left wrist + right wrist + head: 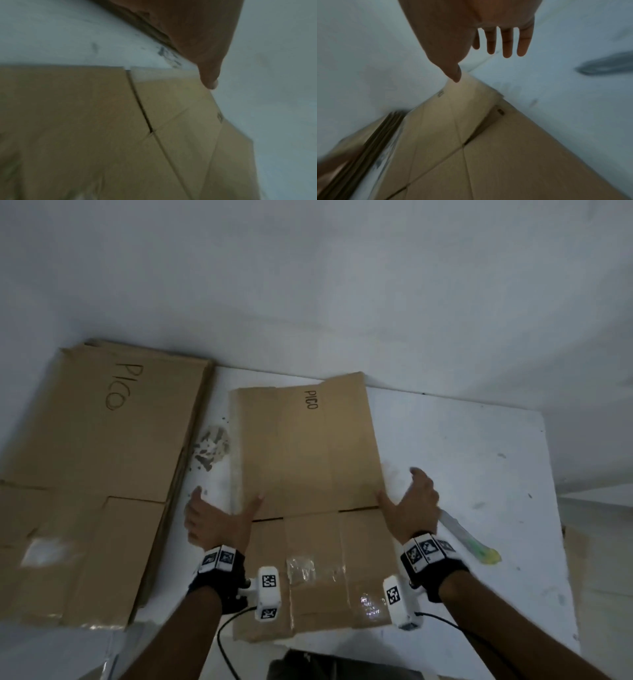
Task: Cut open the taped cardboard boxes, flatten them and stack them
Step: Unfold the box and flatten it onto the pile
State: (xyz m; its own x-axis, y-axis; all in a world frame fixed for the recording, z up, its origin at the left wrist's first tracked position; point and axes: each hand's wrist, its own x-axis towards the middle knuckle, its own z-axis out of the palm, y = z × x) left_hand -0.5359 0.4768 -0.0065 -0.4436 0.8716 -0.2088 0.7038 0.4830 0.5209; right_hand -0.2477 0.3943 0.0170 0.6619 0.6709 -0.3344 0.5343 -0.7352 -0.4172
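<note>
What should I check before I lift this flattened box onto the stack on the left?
1. Box fully flat on the table: ok, panels lie level.
2. Left hand free: ok, fingers straight at the box's left edge, holding nothing.
3. Right hand free: ok, open at the right edge, fingers spread.
4. Knife out of the way: ok, it lies on the table right of the box, apart from it, though close to the right wrist.
5. Stack ready to take it: ok, flat and bare on top.
6. Tape fully cut: cannot tell, clear scraps remain on the near flaps.
</note>
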